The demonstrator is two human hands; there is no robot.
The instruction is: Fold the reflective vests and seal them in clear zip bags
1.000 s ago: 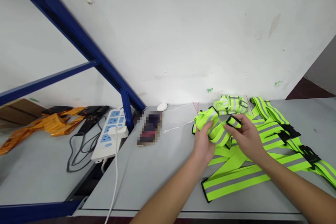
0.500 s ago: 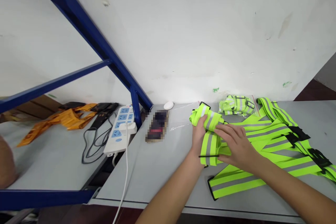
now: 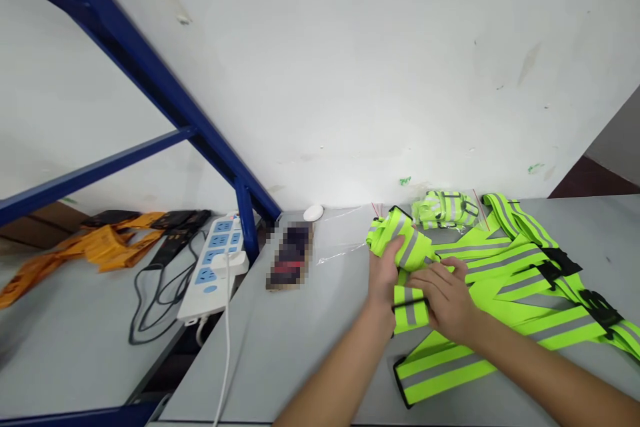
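Note:
A folded bundle of yellow-green reflective strap (image 3: 411, 248) with black buckles is held above the grey table. My left hand (image 3: 384, 277) grips its left side, thumb over the front. At its lower right, my right hand (image 3: 446, 295) has its fingers curled on a hanging fold of the same strap. More reflective straps (image 3: 525, 300) with black fittings lie spread to the right, partly beneath my right forearm. Behind them, against the wall, is a clear plastic bag (image 3: 447, 209) with a folded strap inside. Another clear bag (image 3: 340, 235) lies flat left of my left hand.
A phone (image 3: 291, 257), its screen blurred, and a small white round object (image 3: 313, 213) lie at left. A power strip (image 3: 213, 267) with cables sits beside the blue metal frame (image 3: 243, 213). Orange straps (image 3: 113, 247) lie on the far-left surface.
My right hand's fingers have curled in closer on the strap, and the hanging fold is shorter. The bundle has tilted. The view has shifted slightly; the arm at far left is out of sight.

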